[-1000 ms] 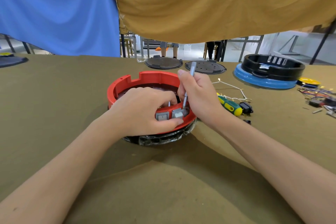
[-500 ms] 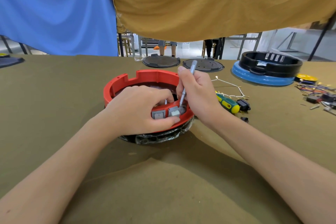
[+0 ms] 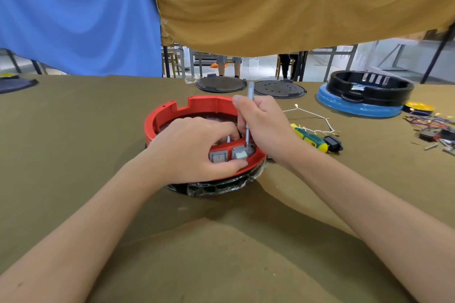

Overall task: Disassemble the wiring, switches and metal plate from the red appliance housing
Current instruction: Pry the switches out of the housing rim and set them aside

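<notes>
The red housing (image 3: pixel 172 112) sits upside down near the middle of the bench (image 3: pixel 73 155), its open ring facing you, a black base wrapped in clear film beneath it. Two grey switches are set side by side in its near wall: the left switch (image 3: pixel 218 157) sits flush, and the right switch (image 3: pixel 239 153) looks tilted and partly pushed out.

Your left hand (image 3: pixel 194 147) wraps over the near rim, fingers curled inside the housing and thumb pressed under the right switch, so its grip is closed on the housing. Your right hand (image 3: pixel 264 125) grips a thin grey screwdriver (image 3: pixel 248 115) like a pen, nearly upright, its tip down beside the right switch, just inside the wall.

To do this step well, you probably need to press the switch's retaining clip inward with the tip while your thumb eases the switch outward. Keep the tip low and steady; a slip could jab your left fingers, which lie very near it. Whether wires are attached behind the switch is hidden.

To the right lie a green and yellow screwdriver (image 3: pixel 310 139), loose white wires (image 3: pixel 317 115) and a black housing on a blue base (image 3: pixel 364 96).
</notes>
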Available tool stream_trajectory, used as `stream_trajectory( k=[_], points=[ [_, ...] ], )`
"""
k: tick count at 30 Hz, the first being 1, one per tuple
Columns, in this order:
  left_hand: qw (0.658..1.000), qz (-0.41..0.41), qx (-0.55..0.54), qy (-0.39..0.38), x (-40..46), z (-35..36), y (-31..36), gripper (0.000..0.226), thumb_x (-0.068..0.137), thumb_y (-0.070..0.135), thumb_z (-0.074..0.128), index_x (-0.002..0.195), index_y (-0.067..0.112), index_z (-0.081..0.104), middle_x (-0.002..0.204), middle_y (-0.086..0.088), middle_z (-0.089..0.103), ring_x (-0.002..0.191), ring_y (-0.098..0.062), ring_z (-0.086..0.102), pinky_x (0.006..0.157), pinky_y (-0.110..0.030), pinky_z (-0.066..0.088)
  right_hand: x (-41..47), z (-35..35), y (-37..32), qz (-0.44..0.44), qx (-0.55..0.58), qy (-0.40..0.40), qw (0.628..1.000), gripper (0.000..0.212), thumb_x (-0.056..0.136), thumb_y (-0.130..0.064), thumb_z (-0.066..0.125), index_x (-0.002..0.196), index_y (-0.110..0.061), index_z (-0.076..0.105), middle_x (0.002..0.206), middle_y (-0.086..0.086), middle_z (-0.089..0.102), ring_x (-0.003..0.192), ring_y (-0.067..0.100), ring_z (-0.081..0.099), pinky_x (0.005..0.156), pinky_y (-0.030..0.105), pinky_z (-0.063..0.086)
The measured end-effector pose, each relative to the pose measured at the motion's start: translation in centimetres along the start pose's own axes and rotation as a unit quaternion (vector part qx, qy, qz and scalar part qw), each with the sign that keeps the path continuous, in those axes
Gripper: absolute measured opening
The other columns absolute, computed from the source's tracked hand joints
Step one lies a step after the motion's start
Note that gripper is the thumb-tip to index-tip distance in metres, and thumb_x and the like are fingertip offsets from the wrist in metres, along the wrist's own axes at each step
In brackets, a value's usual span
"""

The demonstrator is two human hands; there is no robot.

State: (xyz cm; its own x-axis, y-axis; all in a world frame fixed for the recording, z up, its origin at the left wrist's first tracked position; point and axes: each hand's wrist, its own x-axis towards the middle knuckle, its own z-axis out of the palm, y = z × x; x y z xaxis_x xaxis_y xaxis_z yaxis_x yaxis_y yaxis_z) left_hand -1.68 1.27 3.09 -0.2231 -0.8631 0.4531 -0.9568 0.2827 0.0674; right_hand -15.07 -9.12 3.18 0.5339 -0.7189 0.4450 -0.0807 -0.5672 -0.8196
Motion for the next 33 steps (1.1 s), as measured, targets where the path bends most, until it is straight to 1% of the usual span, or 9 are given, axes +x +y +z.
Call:
stream_trajectory(
  k=[2, 7, 9, 12, 15, 21, 25, 30, 33],
  points=[
    [1.0, -0.003, 0.0, 0.0, 0.07, 0.02, 0.03, 0.03, 0.082, 0.06, 0.054, 0.093, 0.034, 0.062, 0.067, 0.018, 0.06, 0.059, -0.001, 0.056, 0.054, -0.022, 0.044, -0.33, -0.04, 0.39, 0.001, 0.043, 0.035, 0.998, 0.052, 0.105, -0.025, 0.042, 0.058, -0.006, 0.052, 0.052, 0.005, 0.046, 0.047, 0.006, 0.043, 0.053, 0.019, 0.04],
    [1.0, -0.004, -0.006, -0.005, 0.11, -0.01, 0.05, 0.034, 0.082, 0.063, 0.053, 0.094, 0.032, 0.063, 0.072, 0.015, 0.065, 0.063, -0.004, 0.06, 0.058, -0.03, 0.051, -0.87, 0.23, 0.79, -0.002, 0.087, 0.077, 0.993, 0.052, 0.105, -0.026, 0.04, 0.06, -0.004, 0.051, 0.06, 0.016, 0.048, 0.055, 0.017, 0.046, 0.059, 0.031, 0.042],
    [1.0, -0.001, -0.001, -0.002, 0.11, -0.04, 0.07, 0.033, 0.082, 0.062, 0.054, 0.092, 0.031, 0.063, 0.07, 0.015, 0.063, 0.062, -0.005, 0.059, 0.056, -0.029, 0.049, -1.0, 0.42, 0.75, -0.004, 0.086, 0.079, 0.993, 0.052, 0.105, -0.025, 0.041, 0.06, -0.003, 0.051, 0.059, 0.015, 0.048, 0.053, 0.015, 0.046, 0.057, 0.029, 0.042],
    [1.0, 0.004, 0.005, 0.002, 0.11, -0.07, 0.08, 0.031, 0.082, 0.062, 0.054, 0.09, 0.032, 0.061, 0.066, 0.016, 0.06, 0.06, -0.004, 0.057, 0.053, -0.021, 0.042, -0.84, 0.37, 0.54, 0.004, 0.066, 0.071, 0.995, 0.051, 0.104, -0.024, 0.042, 0.058, -0.003, 0.051, 0.057, 0.015, 0.047, 0.054, 0.016, 0.046, 0.057, 0.028, 0.041],
    [1.0, 0.004, 0.003, 0.003, 0.01, -0.05, 0.08, 0.031, 0.081, 0.064, 0.051, 0.088, 0.035, 0.059, 0.065, 0.017, 0.059, 0.06, -0.004, 0.056, 0.052, -0.018, 0.038, -0.56, 0.25, 0.19, 0.01, 0.038, 0.046, 0.998, 0.052, 0.103, -0.023, 0.043, 0.056, -0.005, 0.05, 0.054, 0.009, 0.047, 0.05, 0.012, 0.045, 0.055, 0.024, 0.04],
    [1.0, 0.001, -0.009, 0.003, -0.06, 0.03, -0.07, 0.04, 0.079, 0.067, 0.045, 0.094, 0.034, 0.062, 0.069, 0.016, 0.063, 0.062, -0.004, 0.058, 0.054, -0.026, 0.046, -0.26, 0.08, -0.14, 0.015, 0.003, 0.013, 1.0, 0.051, 0.103, -0.024, 0.042, 0.056, -0.006, 0.052, 0.055, 0.009, 0.048, 0.05, 0.01, 0.044, 0.054, 0.023, 0.039],
    [1.0, -0.008, -0.009, -0.001, 0.07, 0.09, -0.09, 0.035, 0.08, 0.065, 0.051, 0.092, 0.034, 0.061, 0.069, 0.015, 0.063, 0.063, -0.004, 0.058, 0.058, -0.034, 0.05, -0.81, 0.19, 0.42, 0.011, 0.069, 0.071, 0.995, 0.052, 0.105, -0.026, 0.041, 0.059, -0.004, 0.052, 0.059, 0.014, 0.047, 0.051, 0.011, 0.044, 0.055, 0.024, 0.04],
    [1.0, -0.006, -0.013, -0.004, 0.11, 0.07, 0.0, 0.033, 0.081, 0.064, 0.054, 0.094, 0.034, 0.062, 0.072, 0.017, 0.063, 0.064, -0.004, 0.06, 0.059, -0.033, 0.051, -0.89, 0.3, 0.58, 0.003, 0.07, 0.084, 0.994, 0.053, 0.105, -0.026, 0.041, 0.059, -0.003, 0.051, 0.059, 0.015, 0.047, 0.055, 0.015, 0.045, 0.056, 0.026, 0.039],
    [1.0, -0.004, -0.009, -0.003, 0.06, 0.03, -0.03, 0.033, 0.081, 0.063, 0.054, 0.093, 0.033, 0.062, 0.071, 0.015, 0.064, 0.064, -0.004, 0.06, 0.058, -0.032, 0.05, -0.71, 0.19, 0.39, 0.002, 0.055, 0.065, 0.996, 0.052, 0.104, -0.024, 0.042, 0.056, -0.006, 0.051, 0.053, 0.007, 0.047, 0.051, 0.011, 0.045, 0.054, 0.022, 0.04]
  ],
)
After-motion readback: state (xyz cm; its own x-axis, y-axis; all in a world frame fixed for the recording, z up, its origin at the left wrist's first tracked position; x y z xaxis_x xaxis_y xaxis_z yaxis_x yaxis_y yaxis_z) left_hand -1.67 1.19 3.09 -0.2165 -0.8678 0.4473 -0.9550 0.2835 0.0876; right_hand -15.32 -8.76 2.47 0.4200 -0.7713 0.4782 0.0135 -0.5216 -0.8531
